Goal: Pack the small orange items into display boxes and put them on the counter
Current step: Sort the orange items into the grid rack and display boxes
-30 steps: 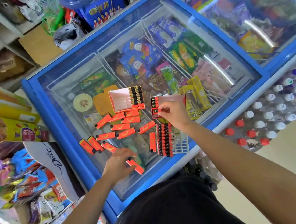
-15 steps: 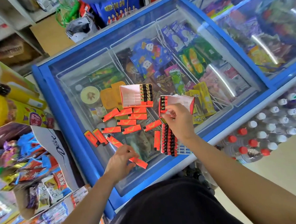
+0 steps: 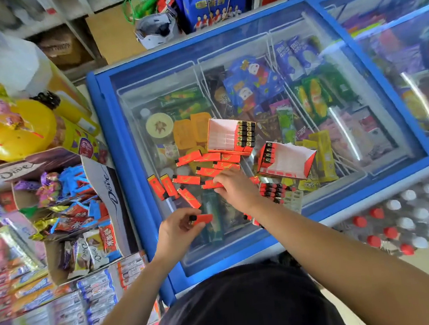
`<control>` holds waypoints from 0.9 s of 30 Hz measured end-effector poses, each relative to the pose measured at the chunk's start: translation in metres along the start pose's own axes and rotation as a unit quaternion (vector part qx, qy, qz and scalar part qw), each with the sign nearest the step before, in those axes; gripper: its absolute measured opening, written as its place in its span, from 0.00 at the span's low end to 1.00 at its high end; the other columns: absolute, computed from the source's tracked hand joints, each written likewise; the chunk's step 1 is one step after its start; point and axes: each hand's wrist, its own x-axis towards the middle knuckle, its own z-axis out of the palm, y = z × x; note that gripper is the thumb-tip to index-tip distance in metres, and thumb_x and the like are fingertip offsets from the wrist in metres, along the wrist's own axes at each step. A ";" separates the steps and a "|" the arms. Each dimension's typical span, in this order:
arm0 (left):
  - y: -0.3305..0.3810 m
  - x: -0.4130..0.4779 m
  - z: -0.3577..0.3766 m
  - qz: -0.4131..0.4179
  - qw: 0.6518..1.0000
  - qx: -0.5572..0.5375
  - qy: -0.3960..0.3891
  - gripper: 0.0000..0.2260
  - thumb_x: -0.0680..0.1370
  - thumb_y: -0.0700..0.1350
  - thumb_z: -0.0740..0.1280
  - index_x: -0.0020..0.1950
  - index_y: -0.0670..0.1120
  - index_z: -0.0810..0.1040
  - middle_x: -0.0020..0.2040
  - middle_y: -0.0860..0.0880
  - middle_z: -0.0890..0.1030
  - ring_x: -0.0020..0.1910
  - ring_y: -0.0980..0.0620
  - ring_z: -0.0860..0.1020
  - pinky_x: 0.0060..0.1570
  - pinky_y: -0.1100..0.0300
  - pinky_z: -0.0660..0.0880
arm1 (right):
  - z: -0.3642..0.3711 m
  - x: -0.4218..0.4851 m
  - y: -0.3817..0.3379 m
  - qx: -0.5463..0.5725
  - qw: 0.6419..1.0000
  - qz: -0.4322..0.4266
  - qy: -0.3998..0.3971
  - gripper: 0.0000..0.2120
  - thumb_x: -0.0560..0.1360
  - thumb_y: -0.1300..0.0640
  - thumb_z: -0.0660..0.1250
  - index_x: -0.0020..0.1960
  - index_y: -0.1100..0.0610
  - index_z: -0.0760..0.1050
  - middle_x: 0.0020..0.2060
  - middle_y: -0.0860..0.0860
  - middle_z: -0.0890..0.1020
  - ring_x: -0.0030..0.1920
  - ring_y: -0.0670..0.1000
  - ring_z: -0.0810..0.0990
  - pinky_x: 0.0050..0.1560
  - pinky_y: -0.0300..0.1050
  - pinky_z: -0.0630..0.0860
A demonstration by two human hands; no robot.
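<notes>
- Your left grip (image 3: 178, 231) pinches one orange lighter (image 3: 202, 218) between thumb and fingertips. It is well on your side of the far box (image 3: 221, 135), held over the glass freezer lid (image 3: 147, 90).
- Your right grip (image 3: 237, 189) is on your side of the far box, over the loose lighters (image 3: 196, 178). Its fingertips touch one of them. You cannot tell whether they pinch it or only rest on it.
- The far box lies open on the lid. A packed row (image 3: 246, 132) of black-topped lighters fills its right end, and the rest of its tray is bare.
- The second box (image 3: 287, 160) sits tilted, just right of the far box and a little nearer you. A few lighters stand at its left end.
- The loose lighters lie scattered flat on the glass, from the near edge of the far box towards your hands. Two of them (image 3: 161, 186) lie side by side to the near left of the far box.
- A block of lighters (image 3: 274, 190) lies nearer you than the second box, beside your right wrist.
- A Dove carton (image 3: 104, 184) of sweets stands far left of the far box, off the freezer.
</notes>
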 end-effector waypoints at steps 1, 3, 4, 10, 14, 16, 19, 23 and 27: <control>0.000 -0.003 -0.002 -0.006 1.000 -0.007 0.007 0.12 0.72 0.44 0.79 0.52 0.55 0.83 0.43 0.55 0.84 0.40 0.54 0.81 0.42 0.64 0.78 | 0.003 0.002 0.000 -0.017 1.000 -0.004 -0.014 0.10 0.76 0.56 0.70 0.57 0.57 0.79 0.54 0.52 0.81 0.57 0.56 0.74 0.58 0.55 0.74; 0.004 -0.008 -0.005 -0.007 1.000 -0.008 0.022 0.11 0.71 0.43 0.79 0.51 0.53 0.83 0.41 0.56 0.84 0.40 0.55 0.81 0.41 0.69 0.76 | 0.008 0.004 -0.001 -0.049 0.999 -0.002 -0.021 0.13 0.76 0.56 0.70 0.59 0.56 0.78 0.55 0.52 0.79 0.58 0.56 0.73 0.57 0.55 0.74; 0.005 -0.009 -0.006 -0.004 1.000 -0.007 0.029 0.11 0.71 0.43 0.79 0.51 0.52 0.83 0.41 0.56 0.83 0.39 0.56 0.81 0.40 0.71 0.75 | 0.009 0.005 -0.003 -0.059 0.998 0.001 -0.023 0.14 0.76 0.56 0.71 0.60 0.56 0.78 0.55 0.52 0.78 0.58 0.57 0.73 0.57 0.54 0.74; 0.003 -0.011 -0.006 -0.013 0.999 -0.032 0.034 0.10 0.73 0.44 0.77 0.52 0.54 0.83 0.43 0.54 0.83 0.41 0.53 0.81 0.45 0.58 0.79 | 0.014 0.006 -0.010 -0.085 0.995 0.029 -0.030 0.16 0.76 0.55 0.71 0.62 0.58 0.75 0.57 0.53 0.78 0.57 0.55 0.75 0.57 0.49 0.72; 0.004 -0.008 -0.007 -0.029 0.997 -0.063 0.036 0.08 0.75 0.48 0.75 0.52 0.59 0.82 0.42 0.58 0.82 0.41 0.53 0.82 0.45 0.48 0.82 | 0.014 0.002 -0.015 -0.013 0.997 0.076 -0.015 0.11 0.73 0.63 0.73 0.52 0.58 0.75 0.50 0.53 0.78 0.51 0.55 0.76 0.48 0.46 0.71; 0.005 -0.006 -0.007 -0.033 0.996 -0.072 0.039 0.08 0.76 0.49 0.75 0.52 0.61 0.81 0.42 0.58 0.82 0.41 0.52 0.82 0.44 0.46 0.83 | 0.013 -0.001 -0.015 0.024 0.994 0.102 0.007 0.10 0.72 0.66 0.72 0.48 0.58 0.73 0.45 0.53 0.80 0.47 0.55 0.78 0.42 0.44 0.66; 0.008 -0.004 -0.006 -0.040 0.994 -0.091 0.042 0.09 0.77 0.48 0.74 0.53 0.61 0.82 0.40 0.52 0.83 0.40 0.48 0.83 0.43 0.42 0.82 | 0.008 -0.005 -0.017 0.108 0.985 0.119 0.055 0.14 0.72 0.65 0.73 0.55 0.57 0.75 0.49 0.53 0.82 0.50 0.55 0.80 0.46 0.46 0.74; 0.021 0.002 -0.001 -0.041 0.992 -0.117 0.026 0.10 0.77 0.47 0.74 0.57 0.57 0.82 0.41 0.52 0.84 0.40 0.47 0.85 0.45 0.42 0.83 | -0.014 -0.019 -0.024 0.205 0.964 0.125 0.116 0.24 0.73 0.60 0.75 0.68 0.55 0.75 0.61 0.50 0.81 0.59 0.48 0.79 0.61 0.38 0.72; 0.040 0.013 0.005 -0.027 0.992 -0.120 0.022 0.10 0.77 0.45 0.74 0.56 0.58 0.82 0.41 0.53 0.84 0.38 0.47 0.84 0.40 0.43 0.83 | -0.042 -0.041 -0.026 0.264 0.935 0.164 0.174 0.15 0.75 0.56 0.74 0.60 0.57 0.78 0.46 0.51 0.84 0.45 0.49 0.82 0.48 0.40 0.76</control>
